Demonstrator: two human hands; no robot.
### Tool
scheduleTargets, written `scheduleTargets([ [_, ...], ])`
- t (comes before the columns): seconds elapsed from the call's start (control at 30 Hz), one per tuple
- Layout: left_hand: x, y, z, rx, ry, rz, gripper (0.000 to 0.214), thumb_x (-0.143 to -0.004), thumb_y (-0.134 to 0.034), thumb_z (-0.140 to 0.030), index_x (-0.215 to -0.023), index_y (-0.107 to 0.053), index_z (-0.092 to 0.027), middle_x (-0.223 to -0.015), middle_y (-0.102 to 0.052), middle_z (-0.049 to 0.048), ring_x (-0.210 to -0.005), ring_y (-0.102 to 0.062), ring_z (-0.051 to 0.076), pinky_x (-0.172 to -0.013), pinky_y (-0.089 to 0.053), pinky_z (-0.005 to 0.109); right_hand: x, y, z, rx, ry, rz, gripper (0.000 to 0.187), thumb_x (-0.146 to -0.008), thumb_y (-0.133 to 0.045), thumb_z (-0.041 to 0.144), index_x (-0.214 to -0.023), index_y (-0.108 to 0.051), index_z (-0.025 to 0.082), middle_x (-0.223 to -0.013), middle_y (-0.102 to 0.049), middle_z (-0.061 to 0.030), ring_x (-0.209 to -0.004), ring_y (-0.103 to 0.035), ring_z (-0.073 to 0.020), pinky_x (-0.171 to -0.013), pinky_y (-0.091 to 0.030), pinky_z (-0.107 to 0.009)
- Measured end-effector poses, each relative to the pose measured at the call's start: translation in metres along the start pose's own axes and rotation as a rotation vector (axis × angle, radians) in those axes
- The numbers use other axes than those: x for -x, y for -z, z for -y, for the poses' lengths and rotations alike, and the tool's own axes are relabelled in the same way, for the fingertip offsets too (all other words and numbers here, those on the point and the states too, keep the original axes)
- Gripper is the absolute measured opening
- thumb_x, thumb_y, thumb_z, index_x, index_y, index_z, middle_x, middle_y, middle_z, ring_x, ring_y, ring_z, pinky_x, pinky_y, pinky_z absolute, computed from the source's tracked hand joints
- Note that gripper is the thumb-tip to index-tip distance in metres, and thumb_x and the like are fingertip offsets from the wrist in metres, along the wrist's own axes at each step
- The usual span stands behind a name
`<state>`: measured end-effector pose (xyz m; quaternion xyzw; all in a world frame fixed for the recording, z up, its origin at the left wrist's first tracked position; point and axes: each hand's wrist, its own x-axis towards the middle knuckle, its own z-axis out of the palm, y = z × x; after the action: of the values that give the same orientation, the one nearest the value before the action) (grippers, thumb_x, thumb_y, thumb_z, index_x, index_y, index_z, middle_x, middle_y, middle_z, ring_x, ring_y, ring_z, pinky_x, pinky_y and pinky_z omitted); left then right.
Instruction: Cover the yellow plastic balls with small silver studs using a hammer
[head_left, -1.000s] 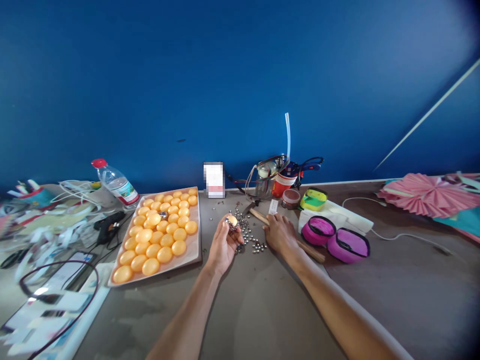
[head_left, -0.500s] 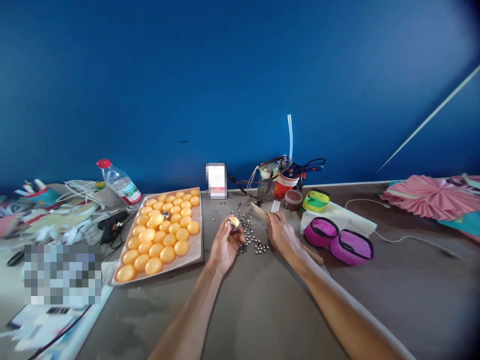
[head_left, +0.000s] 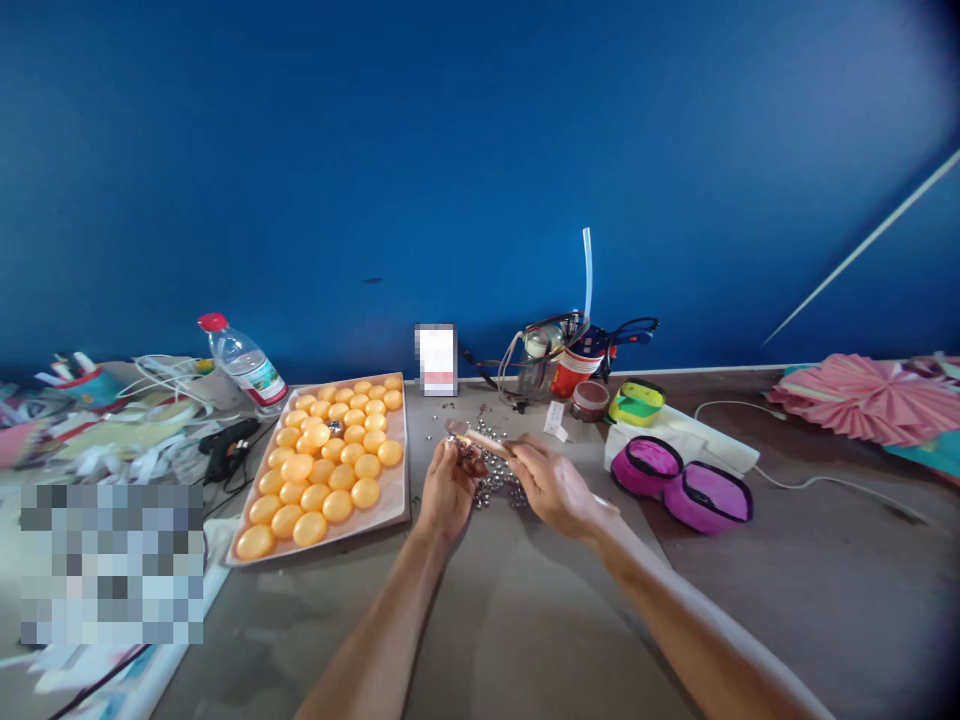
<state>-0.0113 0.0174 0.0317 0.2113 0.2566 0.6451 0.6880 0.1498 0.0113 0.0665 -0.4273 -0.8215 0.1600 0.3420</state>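
Observation:
My left hand [head_left: 446, 492] is closed around an orange ball partly covered with small silver pieces [head_left: 466, 452]; fingers and a stick hide most of it. My right hand [head_left: 551, 487] grips a long, light wooden stick [head_left: 487, 441], whose far end lies over the ball. Its rear end pokes out past my right wrist. Small shiny silver beads [head_left: 499, 482] are scattered on the grey table between and behind both hands. Left of my hands, a shallow tray [head_left: 396, 480] holds rows of orange balls [head_left: 339, 505], with a silver-covered piece [head_left: 334, 428] among them.
A tilted bottle with a red cap [head_left: 255, 375], a black glue gun [head_left: 229, 438] and tangled strips stand left. At the back are a glass jar [head_left: 536, 372], a red cup [head_left: 576, 372] and a small round tub [head_left: 590, 400]. Purple mesh-like rings [head_left: 705, 495] lie right.
My right hand has moved left, bringing the stick's end from the table onto the ball in my left hand. My left hand has stayed nearly in place.

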Motion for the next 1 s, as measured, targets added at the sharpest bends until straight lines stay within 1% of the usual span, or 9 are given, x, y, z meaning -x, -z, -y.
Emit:
scheduleTargets([
  [0.07,0.0,0.0,0.0,0.001,-0.016,0.0,0.021,-0.075,-0.066,-0.033,-0.083,-0.055,-0.017,-0.071,-0.059,-0.0004,-0.059,-0.054,0.01,-0.061,-0.044,0.024,0.0,-0.002,0.003,0.013,-0.025,0.061,0.018,-0.091,-0.038,0.02,-0.092,-0.056,0.018,-0.09,-0.059,-0.0075,-0.077,-0.056,-0.016,-0.067,-0.043,-0.025],
  [0.1,0.0,-0.001,0.0,-0.001,-0.021,-0.001,0.021,-0.075,-0.066,-0.033,-0.083,-0.055,-0.017,-0.071,-0.059,-0.0006,-0.059,-0.054,0.009,-0.061,-0.044,0.024,0.0,-0.002,0.004,0.009,-0.04,0.07,0.018,-0.091,-0.038,0.02,-0.09,-0.056,0.018,-0.089,-0.059,-0.0069,-0.076,-0.056,-0.0156,-0.067,-0.043,-0.025],
  [0.27,-0.001,-0.001,0.0,-0.031,-0.082,-0.024,0.022,-0.074,-0.067,-0.034,-0.081,-0.054,-0.018,-0.07,-0.058,-0.0011,-0.061,-0.055,0.009,-0.06,-0.043,0.022,0.0,-0.001,0.005,-0.094,-0.057,0.007,0.019,-0.092,-0.035,0.021,-0.088,-0.054,0.018,-0.086,-0.058,-0.0063,-0.074,-0.054,-0.0144,-0.065,-0.041,-0.024],
  [0.43,-0.002,0.0,-0.001,-0.032,-0.088,-0.061,0.023,-0.072,-0.069,-0.032,-0.083,-0.053,-0.018,-0.068,-0.056,-0.0031,-0.058,-0.052,0.007,-0.059,-0.043,0.02,0.0,-0.002,0.007,-0.028,-0.097,0.068,0.017,-0.09,-0.039,0.02,-0.081,-0.053,0.019,-0.083,-0.057,-0.0047,-0.071,-0.053,-0.0145,-0.063,-0.039,-0.024],
  [0.57,-0.001,-0.001,-0.001,-0.078,-0.144,-0.044,0.026,-0.072,-0.069,-0.032,-0.088,-0.053,-0.02,-0.072,-0.056,-0.0028,-0.061,-0.053,0.007,-0.059,-0.043,0.02,-0.001,0.001,0.01,-0.099,-0.086,0.038,0.019,-0.092,-0.036,0.022,-0.086,-0.054,0.018,-0.085,-0.057,-0.0053,-0.072,-0.054,-0.0141,-0.064,-0.039,-0.024],
  [0.73,0.001,-0.003,0.002,-0.161,-0.102,-0.022,0.029,-0.073,-0.068,-0.031,-0.095,-0.052,-0.022,-0.072,-0.057,-0.0033,-0.06,-0.054,0.008,-0.062,-0.043,0.022,-0.002,0.003,0.011,-0.056,-0.118,0.045,0.02,-0.09,-0.038,0.021,-0.078,-0.054,0.018,-0.078,-0.056,-0.004,-0.067,-0.052,-0.0138,-0.061,-0.038,-0.024],
  [0.87,0.002,-0.005,0.003,-0.151,-0.16,-0.016,0.037,-0.07,-0.071,-0.025,-0.101,-0.051,-0.024,-0.074,-0.058,-0.0041,-0.062,-0.056,0.009,-0.067,-0.043,0.025,-0.002,0.006,0.013,-0.119,-0.1,0.007,0.021,-0.092,-0.037,0.023,-0.086,-0.056,0.018,-0.081,-0.058,-0.0041,-0.07,-0.054,-0.0136,-0.062,-0.039,-0.022],
  [1.0,0.001,-0.004,0.002,-0.163,-0.177,-0.062,0.041,-0.066,-0.073,-0.021,-0.101,-0.052,-0.024,-0.076,-0.059,-0.0035,-0.067,-0.058,0.01,-0.073,-0.043,0.026,-0.002,0.006,0.012,-0.064,-0.136,0.034,0.019,-0.089,-0.04,0.021,-0.079,-0.056,0.018,-0.076,-0.057,-0.0032,-0.068,-0.054,-0.014,-0.062,-0.039,-0.023],
])
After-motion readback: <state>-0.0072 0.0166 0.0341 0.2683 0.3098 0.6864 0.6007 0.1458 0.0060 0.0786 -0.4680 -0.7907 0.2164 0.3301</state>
